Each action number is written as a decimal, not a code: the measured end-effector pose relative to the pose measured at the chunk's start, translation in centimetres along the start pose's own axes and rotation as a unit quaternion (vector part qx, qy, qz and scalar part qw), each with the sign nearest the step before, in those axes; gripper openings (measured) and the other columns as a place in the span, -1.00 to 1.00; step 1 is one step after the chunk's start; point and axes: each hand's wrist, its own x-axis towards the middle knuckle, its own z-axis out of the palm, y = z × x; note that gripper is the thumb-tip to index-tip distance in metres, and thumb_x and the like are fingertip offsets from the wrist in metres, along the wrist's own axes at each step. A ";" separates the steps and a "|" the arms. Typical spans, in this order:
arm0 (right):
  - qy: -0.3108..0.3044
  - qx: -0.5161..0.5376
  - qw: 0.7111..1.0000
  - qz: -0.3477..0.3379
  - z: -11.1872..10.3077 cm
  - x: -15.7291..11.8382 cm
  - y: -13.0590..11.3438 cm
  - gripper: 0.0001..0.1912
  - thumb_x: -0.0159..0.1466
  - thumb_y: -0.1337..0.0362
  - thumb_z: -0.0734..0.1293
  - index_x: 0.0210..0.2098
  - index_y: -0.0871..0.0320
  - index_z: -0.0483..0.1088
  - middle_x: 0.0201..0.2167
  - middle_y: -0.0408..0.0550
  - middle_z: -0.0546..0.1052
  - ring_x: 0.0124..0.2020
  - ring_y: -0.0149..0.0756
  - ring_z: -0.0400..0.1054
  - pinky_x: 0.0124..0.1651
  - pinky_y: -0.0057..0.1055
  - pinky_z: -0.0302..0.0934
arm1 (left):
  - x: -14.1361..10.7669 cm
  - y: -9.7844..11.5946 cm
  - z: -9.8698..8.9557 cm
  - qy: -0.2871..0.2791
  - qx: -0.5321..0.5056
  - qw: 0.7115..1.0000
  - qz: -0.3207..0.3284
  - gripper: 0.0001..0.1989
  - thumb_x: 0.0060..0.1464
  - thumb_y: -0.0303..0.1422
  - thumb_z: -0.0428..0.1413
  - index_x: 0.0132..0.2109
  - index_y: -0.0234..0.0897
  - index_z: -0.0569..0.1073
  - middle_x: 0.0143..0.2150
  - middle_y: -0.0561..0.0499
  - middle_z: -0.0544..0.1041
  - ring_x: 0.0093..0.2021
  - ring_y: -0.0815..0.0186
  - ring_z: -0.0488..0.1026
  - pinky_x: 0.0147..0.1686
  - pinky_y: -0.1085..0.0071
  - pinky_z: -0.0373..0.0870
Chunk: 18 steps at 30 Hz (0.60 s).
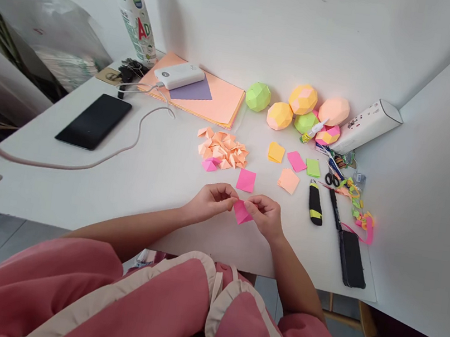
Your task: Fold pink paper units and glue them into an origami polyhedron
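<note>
Between both hands, near the table's front edge, is a small pink paper square (242, 214), partly folded. My left hand (214, 203) pinches its upper left corner. The thumb and fingers of my right hand (265, 215) grip its right side. Just beyond my hands lies a flat pink sheet (245, 180). A heap of folded peach paper pieces (225, 149) sits farther back, with a folded pink piece (210, 164) at its front. To the right are small stacks of orange paper (276, 152), pink paper (296, 161), green paper (313, 167) and peach paper (288, 181).
Several paper balls, including a green one (257, 97), stand along the wall. At right lie a utility knife (315, 203), scissors (332, 178), a black case (352, 259) and a white box (369, 127). A phone (94, 121), power bank (179, 75), cable and bottle (133, 14) occupy the left.
</note>
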 end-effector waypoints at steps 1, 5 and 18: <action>0.000 -0.002 1.000 -0.006 0.2 0.0 0.0 -0.83 0.14 0.20 0.34 -0.48 0.17 0.43 -0.54 -0.13 0.46 -0.52 -0.42 0.30 -0.46 -0.47 0.25 | 0.0 -0.2 0.0 -0.009 0.004 1.000 0.001 -0.80 0.00 -0.25 0.13 -0.39 -0.32 0.40 -0.51 0.05 0.39 -0.47 0.41 0.32 -0.41 0.42 0.29; 0.001 -0.021 0.999 -0.034 1.0 -0.1 -0.3 -0.89 0.14 0.26 0.30 -0.46 0.16 0.42 -0.52 -0.12 0.48 -0.51 -0.41 0.32 -0.44 -0.46 0.26 | 0.0 -0.9 0.2 -0.013 0.043 0.998 0.035 -0.79 0.02 -0.24 0.13 -0.41 -0.31 0.40 -0.48 0.03 0.42 -0.46 0.40 0.33 -0.41 0.43 0.29; 0.005 -0.030 0.999 -0.021 -1.1 0.0 -0.6 -0.92 0.11 0.34 0.27 -0.52 0.18 0.32 -0.63 -0.18 0.42 -0.59 -0.43 0.33 -0.51 -0.48 0.24 | 0.3 0.2 -0.3 0.016 -0.002 0.999 0.033 -0.82 -0.07 -0.31 0.18 -0.49 -0.33 0.39 -0.56 0.07 0.37 -0.53 0.44 0.28 -0.50 0.47 0.24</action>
